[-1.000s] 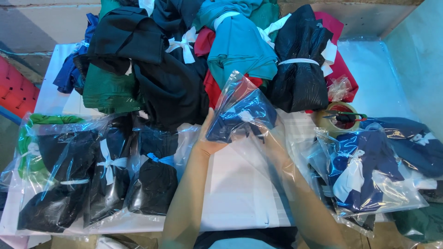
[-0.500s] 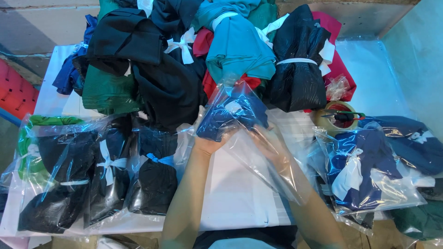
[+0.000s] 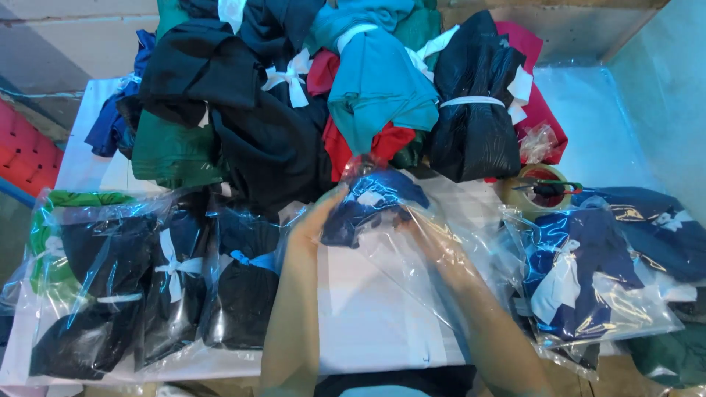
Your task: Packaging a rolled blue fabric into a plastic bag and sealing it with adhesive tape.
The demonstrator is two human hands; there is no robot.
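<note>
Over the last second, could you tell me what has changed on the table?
Both hands, left and right, kept hold of the clear bag and drew it toward the person; the navy garment inside sank lower. The bagged bundles and the heap of clothes stayed put.

The right hand (image 3: 434, 246) is blurred behind the clear plastic bag (image 3: 412, 250) at centre, both forearms are cut off at the bottom edge, and the heaped garments (image 3: 294, 88) run past the top edge.
</note>
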